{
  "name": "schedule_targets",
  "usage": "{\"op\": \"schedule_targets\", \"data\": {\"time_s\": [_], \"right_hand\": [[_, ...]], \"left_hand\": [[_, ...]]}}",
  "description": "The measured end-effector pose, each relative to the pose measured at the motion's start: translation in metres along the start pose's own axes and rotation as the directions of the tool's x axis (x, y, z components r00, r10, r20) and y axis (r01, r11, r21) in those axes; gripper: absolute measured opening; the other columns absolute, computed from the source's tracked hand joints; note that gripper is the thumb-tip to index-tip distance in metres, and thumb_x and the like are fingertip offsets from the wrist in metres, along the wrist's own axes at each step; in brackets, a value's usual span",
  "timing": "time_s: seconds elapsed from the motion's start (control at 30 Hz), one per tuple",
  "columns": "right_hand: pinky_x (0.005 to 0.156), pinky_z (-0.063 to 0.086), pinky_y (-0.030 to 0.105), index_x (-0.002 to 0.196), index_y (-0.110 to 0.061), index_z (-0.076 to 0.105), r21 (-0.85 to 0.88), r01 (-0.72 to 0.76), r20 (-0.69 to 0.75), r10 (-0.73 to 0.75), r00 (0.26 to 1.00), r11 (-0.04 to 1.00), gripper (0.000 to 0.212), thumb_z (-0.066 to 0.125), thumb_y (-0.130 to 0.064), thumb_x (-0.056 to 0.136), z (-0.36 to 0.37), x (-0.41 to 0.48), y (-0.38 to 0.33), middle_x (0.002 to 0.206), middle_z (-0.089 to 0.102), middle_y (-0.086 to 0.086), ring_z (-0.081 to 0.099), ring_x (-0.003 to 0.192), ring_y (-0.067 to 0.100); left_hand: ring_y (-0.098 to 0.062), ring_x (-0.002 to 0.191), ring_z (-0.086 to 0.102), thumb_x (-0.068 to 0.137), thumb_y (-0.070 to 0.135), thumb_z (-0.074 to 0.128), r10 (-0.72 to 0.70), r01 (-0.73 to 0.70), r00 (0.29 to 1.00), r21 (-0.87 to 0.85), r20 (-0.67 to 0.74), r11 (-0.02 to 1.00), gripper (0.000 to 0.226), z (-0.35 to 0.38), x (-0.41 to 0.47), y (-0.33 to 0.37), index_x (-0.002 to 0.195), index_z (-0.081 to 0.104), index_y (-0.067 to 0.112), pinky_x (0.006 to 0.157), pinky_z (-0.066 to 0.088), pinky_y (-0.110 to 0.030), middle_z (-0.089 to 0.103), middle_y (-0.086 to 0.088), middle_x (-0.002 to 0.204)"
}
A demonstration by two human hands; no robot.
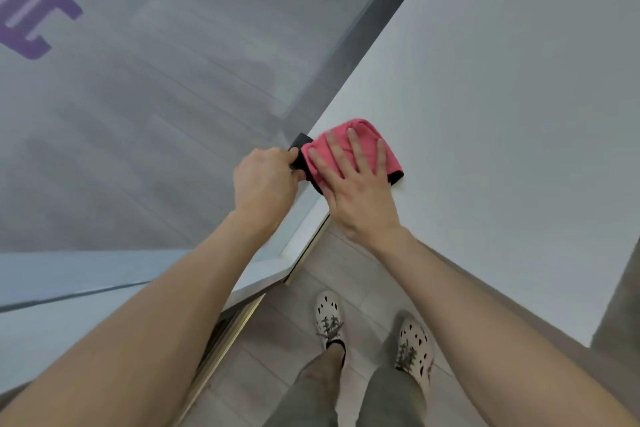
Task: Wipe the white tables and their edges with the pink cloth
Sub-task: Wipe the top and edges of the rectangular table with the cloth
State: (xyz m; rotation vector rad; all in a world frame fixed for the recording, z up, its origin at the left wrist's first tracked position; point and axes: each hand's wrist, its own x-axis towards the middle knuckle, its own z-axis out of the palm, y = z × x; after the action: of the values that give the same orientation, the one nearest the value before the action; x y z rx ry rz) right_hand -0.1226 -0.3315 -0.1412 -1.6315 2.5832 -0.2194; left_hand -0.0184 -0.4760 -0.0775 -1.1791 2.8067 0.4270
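Pink cloth: the pink cloth (370, 146) lay folded on the white table (502, 114), right at the table's left edge and close to its near corner.
Cloth underside: its backing showed dark, seen as a flap (300, 146) hanging past the edge and as a strip at the cloth's right corner.
Right hand: my right hand (356, 191) lay flat on top of the cloth, palm down, fingers straight and spread, covering much of its near half; pink showed between and beyond the fingers.
Left hand: my left hand (265, 180) was off the table, just beside the edge, with its fingers curled and pinching the dark flap.
Hands to each other: they were close together, left of the cloth and on top of it, but I could not tell if they touched.
Tabletop: the rest of the white surface stretched away to my right and ahead.
Beside the table: a glass panel (173, 97) with purple lettering (31, 10) stood to the left.
Below: my two pale shoes (329, 319) stood on the grey floor (277, 374).
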Motion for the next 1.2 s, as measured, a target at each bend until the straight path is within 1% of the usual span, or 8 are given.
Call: {"op": "schedule_targets", "data": {"time_s": [0.3,0.43,0.53,0.67,0.77,0.93,1.03,1.2], "right_hand": [[0.128,0.008,0.071,0.173,-0.025,0.017,0.006,-0.492,-0.069,0.491,0.868,0.871,0.06,0.028,-0.044,0.118,-0.009,-0.083,-0.004,0.178,0.014,0.02,0.002,0.165,0.048],[0.13,0.006,0.066,0.174,-0.028,0.014,0.11,-0.339,-0.028,0.344,0.939,0.934,0.06,0.02,-0.045,0.117,-0.003,-0.014,-0.059,0.18,0.007,0.015,-0.002,0.166,0.042],[0.13,0.006,0.067,0.173,-0.032,0.016,0.018,-0.262,-0.033,0.262,0.964,0.965,0.059,0.03,-0.042,0.117,-0.007,-0.074,-0.013,0.18,0.012,0.013,0.002,0.167,0.04],[0.131,0.01,0.065,0.173,-0.037,0.015,0.043,-0.658,-0.037,0.659,0.751,0.752,0.06,0.025,-0.052,0.115,-0.031,-0.211,0.074,0.181,0.007,0.013,-0.001,0.168,0.034],[0.129,0.012,0.069,0.173,-0.031,0.02,0.072,-0.835,-0.087,0.837,0.54,0.546,0.058,0.023,-0.047,0.117,-0.026,-0.207,0.061,0.18,0.005,0.02,0.002,0.167,0.04],[0.132,0.011,0.063,0.171,-0.029,0.027,0.107,-0.515,-0.135,0.526,0.84,0.85,0.056,0.037,-0.04,0.117,-0.008,-0.115,-0.006,0.179,0.017,0.015,0.008,0.167,0.035],[0.133,0.013,0.06,0.17,-0.031,0.031,0.101,-0.429,-0.132,0.439,0.889,0.898,0.055,0.039,-0.041,0.117,-0.013,-0.17,0.041,0.179,0.018,0.01,0.008,0.168,0.03],[0.133,0.009,0.058,0.173,-0.032,0.016,0.096,-0.783,-0.057,0.789,0.611,0.614,0.06,0.024,-0.045,0.115,-0.04,-0.257,0.133,0.181,0.007,0.007,-0.001,0.168,0.025]], "left_hand": [[-0.03,0.074,0.056,0.108,0.031,0.059,0.032,-0.041,0.998,0.198,0.048,0.979,0.016,-0.004,0.0,0.007,0.105,0.065,0.017,0.061,0.035,-0.035,0.063,-0.005,0.078],[-0.032,0.076,0.061,0.105,0.039,0.063,0.087,-0.089,0.996,0.264,0.02,0.96,0.017,-0.008,-0.005,0.001,0.107,0.064,0.022,0.061,0.038,-0.035,0.067,-0.003,0.082],[-0.032,0.11,0.064,0.1,0.033,0.068,0.259,-0.237,0.964,0.238,-0.064,0.942,0.025,-0.003,-0.025,0.003,0.121,0.067,0.02,0.073,0.048,-0.042,0.069,-0.004,0.124],[-0.037,0.151,0.044,0.107,0.03,0.062,0.552,-0.539,0.829,0.133,-0.089,0.831,0.043,0.023,-0.044,0.028,0.147,0.059,0.013,0.12,0.038,-0.051,0.051,-0.017,0.159],[-0.036,0.148,0.047,0.11,0.029,0.056,0.627,-0.624,0.778,0.081,-0.023,0.777,0.04,0.046,-0.051,0.047,0.148,0.059,0.016,0.122,0.036,-0.049,0.055,-0.012,0.156],[-0.035,0.118,0.06,0.1,0.018,0.051,0.537,-0.538,0.833,0.026,-0.134,0.842,0.034,0.059,-0.048,0.059,0.125,0.074,0.016,0.097,0.052,-0.052,0.07,-0.007,0.131],[-0.034,0.113,0.06,0.105,0.023,0.056,0.521,-0.518,0.838,0.064,-0.165,0.853,0.024,0.062,-0.048,0.066,0.118,0.074,0.017,0.095,0.051,-0.05,0.07,-0.007,0.126],[-0.038,0.122,0.058,0.108,0.03,0.056,0.508,-0.504,0.853,0.066,-0.121,0.861,0.026,0.065,-0.057,0.07,0.124,0.069,0.015,0.104,0.048,-0.054,0.066,-0.011,0.135]]}}
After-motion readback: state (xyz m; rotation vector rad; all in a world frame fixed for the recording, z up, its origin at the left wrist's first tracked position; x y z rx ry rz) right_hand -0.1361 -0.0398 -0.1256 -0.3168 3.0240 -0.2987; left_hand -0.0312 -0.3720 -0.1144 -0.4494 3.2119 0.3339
